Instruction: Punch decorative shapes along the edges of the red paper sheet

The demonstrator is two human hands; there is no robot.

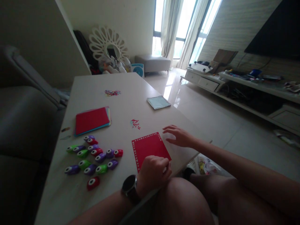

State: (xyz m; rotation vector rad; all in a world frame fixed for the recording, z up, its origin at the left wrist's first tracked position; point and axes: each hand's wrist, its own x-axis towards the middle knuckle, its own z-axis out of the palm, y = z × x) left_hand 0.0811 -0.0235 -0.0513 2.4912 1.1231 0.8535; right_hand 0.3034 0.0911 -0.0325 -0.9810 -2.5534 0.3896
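- Pale tabletop (pixel 126 193) stretches away from the seated person, with daylight coming from tall windows behind it.
- Left hand (pixel 153 172), a black wristwatch (pixel 129 183) on its wrist: the grip is curled in over the near part of a red sheet (pixel 150 147); whether anything sits inside those fingers cannot be told.
- Right hand (pixel 180 137): the grip is released, fingers spread and bare, just beside the sheet's far right corner.
- Red sheet itself: on the tabletop before the person, small pale shapes lining its left and far edges, its near end partly hidden by the left hand.
- Just beyond it, a small scatter of mostly red paper bits (pixel 135 123).
- Left of the sheet, a cluster of paper punches (pixel 96 157) in purple, green and red, one red punch (pixel 93 183) apart at the near side.
- Behind the punches, a stack of coloured paper (pixel 92 120), red uppermost, blue showing beneath.
- Near the tabletop's right edge, a pale blue sheet (pixel 158 102) with a patterned border; farther off, a multicoloured heap of bits (pixel 112 93).
- Past the tabletop, a petal-framed mirror (pixel 112 50), a grey ottoman (pixel 153 63) and a white media cabinet (pixel 203 82).
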